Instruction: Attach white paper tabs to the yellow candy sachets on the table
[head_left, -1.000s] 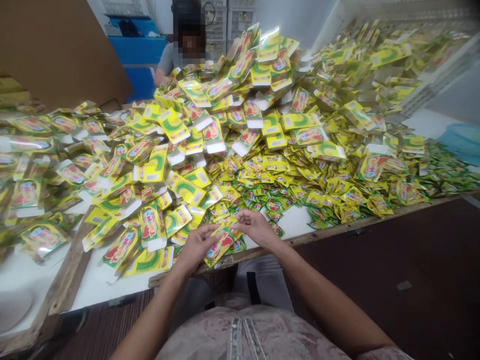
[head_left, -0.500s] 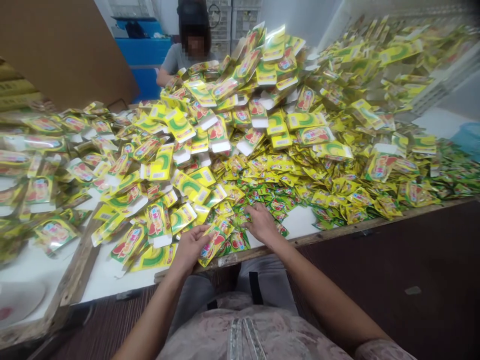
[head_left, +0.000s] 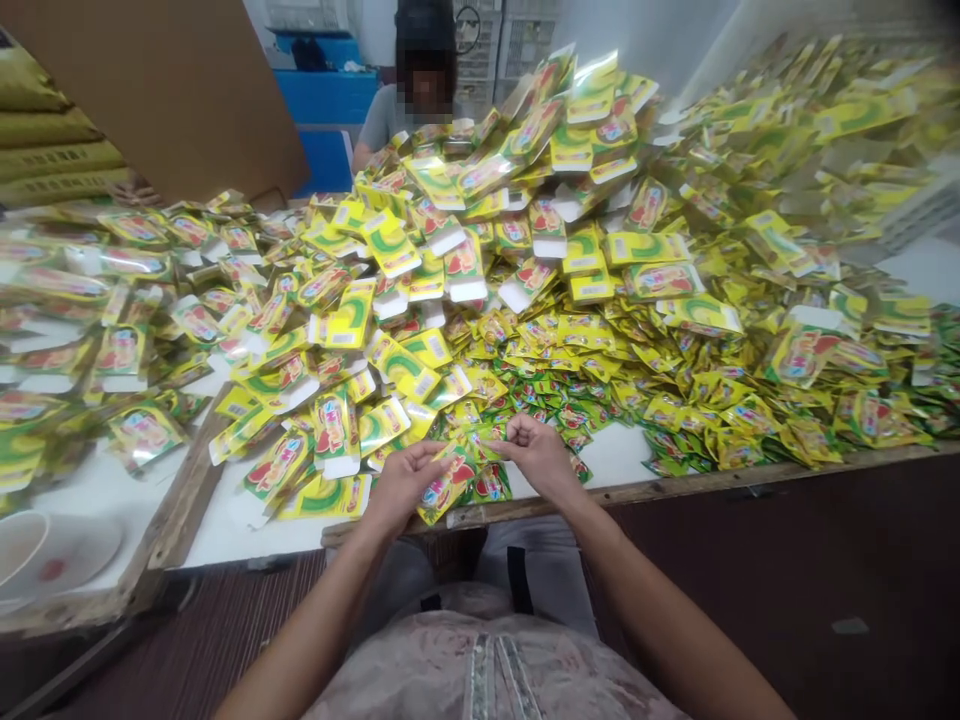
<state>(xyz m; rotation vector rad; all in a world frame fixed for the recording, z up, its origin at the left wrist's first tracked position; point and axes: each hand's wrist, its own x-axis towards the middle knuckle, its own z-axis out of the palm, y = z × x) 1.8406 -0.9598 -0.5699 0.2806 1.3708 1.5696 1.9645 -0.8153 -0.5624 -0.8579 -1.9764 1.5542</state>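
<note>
At the table's near edge my left hand [head_left: 409,485] is closed around a small yellow carton [head_left: 448,492] with a red and green fruit print, tilted up to the right. My right hand [head_left: 544,458] sits just right of it, thumb and forefinger pinched on a small green-yellow sachet [head_left: 474,442] at the carton's upper end. How far the sachet is inside the carton I cannot tell. Green sachets [head_left: 491,482] lie beneath and beside the hands. Beyond them rises a heap of yellow sachets [head_left: 585,335], with printed cartons [head_left: 337,425] piled to the left.
A wooden strip [head_left: 187,500] divides the white tabletop [head_left: 232,525]. White plastic tubs [head_left: 90,545] stand at lower left. Across the heap sits a person [head_left: 382,115]. A large cardboard sheet [head_left: 180,90] leans at back left, and a tipped crate [head_left: 919,215] spills cartons at right.
My right hand has come up from the green sachets to the carton's end with a sachet pinched in it. My left hand keeps its hold. The whole view has shifted slightly.
</note>
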